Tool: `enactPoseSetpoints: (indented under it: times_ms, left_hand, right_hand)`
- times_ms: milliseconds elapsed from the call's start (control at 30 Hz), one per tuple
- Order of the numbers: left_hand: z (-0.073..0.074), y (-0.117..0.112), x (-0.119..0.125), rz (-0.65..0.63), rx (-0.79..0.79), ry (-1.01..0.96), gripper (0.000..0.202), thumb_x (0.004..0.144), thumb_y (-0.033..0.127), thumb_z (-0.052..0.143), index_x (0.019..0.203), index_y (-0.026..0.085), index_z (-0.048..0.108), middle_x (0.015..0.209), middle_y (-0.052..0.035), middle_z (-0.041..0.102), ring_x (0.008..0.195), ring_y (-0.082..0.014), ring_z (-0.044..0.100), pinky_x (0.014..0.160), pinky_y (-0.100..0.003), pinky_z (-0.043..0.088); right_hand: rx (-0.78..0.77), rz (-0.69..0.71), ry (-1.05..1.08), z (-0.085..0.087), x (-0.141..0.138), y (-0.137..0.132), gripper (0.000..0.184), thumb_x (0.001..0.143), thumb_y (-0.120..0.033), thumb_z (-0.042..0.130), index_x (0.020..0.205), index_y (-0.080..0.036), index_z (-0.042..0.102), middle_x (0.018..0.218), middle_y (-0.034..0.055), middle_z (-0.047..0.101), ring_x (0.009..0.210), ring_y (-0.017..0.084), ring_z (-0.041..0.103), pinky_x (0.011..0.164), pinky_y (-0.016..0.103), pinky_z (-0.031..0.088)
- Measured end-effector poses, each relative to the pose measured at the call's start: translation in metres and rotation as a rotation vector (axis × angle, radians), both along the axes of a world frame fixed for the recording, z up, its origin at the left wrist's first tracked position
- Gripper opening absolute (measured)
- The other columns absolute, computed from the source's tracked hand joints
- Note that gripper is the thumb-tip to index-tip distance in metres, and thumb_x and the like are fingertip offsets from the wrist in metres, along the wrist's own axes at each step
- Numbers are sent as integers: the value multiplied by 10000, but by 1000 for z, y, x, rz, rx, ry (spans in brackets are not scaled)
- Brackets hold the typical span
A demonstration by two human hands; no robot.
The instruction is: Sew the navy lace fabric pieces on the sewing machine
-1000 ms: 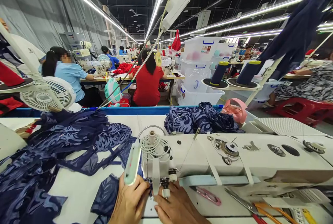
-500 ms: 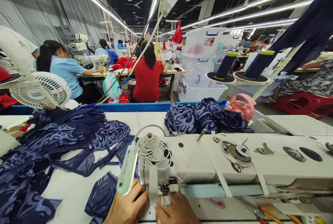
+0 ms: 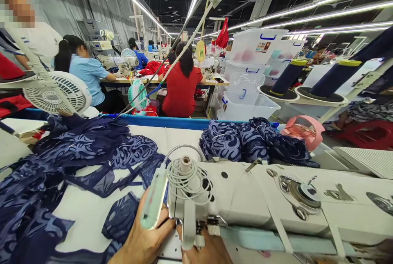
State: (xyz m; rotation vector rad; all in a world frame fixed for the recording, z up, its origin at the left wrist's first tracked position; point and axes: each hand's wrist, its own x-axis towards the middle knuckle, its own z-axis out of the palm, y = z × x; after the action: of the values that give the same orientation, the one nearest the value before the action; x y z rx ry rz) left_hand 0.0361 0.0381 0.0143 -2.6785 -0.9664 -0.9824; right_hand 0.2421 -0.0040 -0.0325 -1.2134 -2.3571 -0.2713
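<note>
My left hand (image 3: 149, 235) reaches in under a pale green lamp (image 3: 153, 200) at the front of a white sewing machine (image 3: 236, 198). Its fingers bend in toward the needle area, and the lamp covers part of them. Close by on the right, my right hand (image 3: 210, 249) lies under the machine head, fingertips hidden behind the thread-tension parts (image 3: 199, 231). What lies beneath the fingers cannot be made out. Beside my left wrist rests a folded navy lace piece (image 3: 119, 217). More navy lace fabric (image 3: 82, 149) spreads over the left of the table.
Rolled navy lace bundles (image 3: 224, 139) lie behind the machine, near a pink round holder (image 3: 303, 131). Navy thread cones (image 3: 288, 76) stand at the right. A white fan (image 3: 58, 94) is at the left. Other people sit at machines beyond the blue edge (image 3: 178, 122).
The camera view has shifted, so the machine and background sit further right. My left hand reaches slightly further up behind the lamp; my right hand stays by the needle area.
</note>
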Motion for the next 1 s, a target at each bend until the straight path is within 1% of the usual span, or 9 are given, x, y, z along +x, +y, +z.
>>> enactPoseSetpoints:
  times_ms: [67,133,267,367,467,600,667,833,1000]
  left_hand:
    - [1,-1,0,-9,-14,-17,334,930,53,373,1096,202,621,760,-30,656,724,-146,658,467,-185,458]
    - [-2,-1,0,-2,-57,-50,324,908,45,403,1053,218,636,799,-31,676,764,-158,667,579,-227,538]
    - [-11,1,-2,76,-187,-109,217,968,170,463,1027,231,663,953,-56,708,919,-215,678,842,-401,600]
    - [-14,2,-4,54,-203,-91,220,977,175,462,1044,234,663,967,-57,703,944,-237,670,871,-472,595]
    - [-12,2,-5,10,-186,-52,229,945,103,459,985,222,651,910,-40,681,925,-226,662,879,-476,592]
    - [-10,0,-5,10,-146,-52,262,919,58,426,950,216,633,892,-46,667,892,-221,651,847,-459,593]
    - [-8,-1,-5,13,-169,-46,235,931,79,440,963,218,628,889,-50,660,901,-233,646,815,-449,591]
    - [-1,-2,-3,-15,-260,-61,194,955,119,465,984,218,630,887,-42,644,910,-213,636,810,-391,571]
    - [-2,2,-1,18,-377,-120,224,974,173,450,931,230,662,936,-30,682,932,-190,640,954,-412,526]
  right_hand:
    - [26,12,23,-1,-2,2,403,753,-137,583,1144,-234,562,866,66,706,808,228,683,412,207,466]
    - [74,46,52,-1,-2,4,391,747,-132,562,1130,-211,571,851,76,704,821,239,679,434,216,490]
    - [91,67,54,9,-2,4,470,750,-127,538,1216,-179,570,901,87,717,893,253,674,545,236,549]
    - [69,52,45,17,-3,4,395,745,-119,528,1128,-194,592,894,81,711,829,240,663,614,259,559]
    - [117,64,72,15,-4,6,330,729,-110,512,1034,-203,594,850,71,704,740,228,643,681,298,561]
    - [147,99,36,9,-2,8,446,771,-98,500,1205,-161,582,921,81,727,791,227,657,633,278,536]
    - [129,92,31,13,-1,6,431,796,-112,503,1216,-161,584,952,87,732,824,234,660,650,286,534]
    - [51,46,99,33,-4,2,330,811,-101,512,1106,-193,626,1010,90,740,886,252,658,810,360,519]
    - [2,104,141,34,-3,0,415,912,-153,517,1322,-183,579,1156,78,727,1028,259,643,892,377,470]
